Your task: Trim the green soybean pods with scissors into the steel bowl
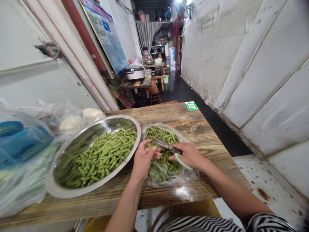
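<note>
My right hand (189, 156) grips a pair of scissors (166, 145) with pale green handles, its blades parted and pointing left. Close to the blade tips, my left hand (146, 154) pinches a green edamame pod (154, 146) between thumb and fingers. Both hands are over a clear plastic bag (185, 177), opened flat on the wooden table and full of edamame pods (166, 132). To the left stands a large steel basin (60, 190), tilted in view, with a heap of edamame pods (108, 154) inside.
Clear plastic bags (31, 180) crowd the table's left end, one with a blue container (21, 141). A green QR-code card (191, 106) lies at the wooden table's (202, 129) far right corner. Farther back, a cooker (134, 73) stands on another table, and a person (146, 55) sits behind it.
</note>
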`<state>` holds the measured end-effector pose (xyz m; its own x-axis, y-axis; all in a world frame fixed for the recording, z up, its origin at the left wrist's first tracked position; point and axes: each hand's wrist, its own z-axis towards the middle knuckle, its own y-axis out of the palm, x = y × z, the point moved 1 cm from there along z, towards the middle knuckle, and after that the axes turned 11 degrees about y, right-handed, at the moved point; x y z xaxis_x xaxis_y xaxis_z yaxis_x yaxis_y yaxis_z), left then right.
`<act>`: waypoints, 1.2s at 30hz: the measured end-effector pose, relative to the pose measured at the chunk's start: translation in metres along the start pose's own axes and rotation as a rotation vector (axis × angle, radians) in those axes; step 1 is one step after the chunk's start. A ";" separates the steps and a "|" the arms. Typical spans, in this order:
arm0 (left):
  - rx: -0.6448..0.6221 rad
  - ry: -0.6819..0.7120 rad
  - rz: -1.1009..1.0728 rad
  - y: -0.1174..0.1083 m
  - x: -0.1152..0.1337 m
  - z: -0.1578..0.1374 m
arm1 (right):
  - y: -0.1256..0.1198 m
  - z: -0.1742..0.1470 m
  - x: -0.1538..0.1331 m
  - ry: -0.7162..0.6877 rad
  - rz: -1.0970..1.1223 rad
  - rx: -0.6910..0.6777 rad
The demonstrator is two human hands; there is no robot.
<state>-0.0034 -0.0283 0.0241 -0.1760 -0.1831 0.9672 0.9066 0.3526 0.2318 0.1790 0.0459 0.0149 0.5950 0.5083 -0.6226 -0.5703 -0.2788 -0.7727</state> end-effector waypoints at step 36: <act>0.166 0.784 1.445 -0.028 0.061 0.011 | -0.008 0.009 0.012 0.255 0.025 0.065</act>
<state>-0.0433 -0.0395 0.0777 0.9943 -0.0082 0.1060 0.0803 0.7109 -0.6986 0.1851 0.0614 0.0147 0.6986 0.2781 -0.6592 -0.6173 -0.2316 -0.7519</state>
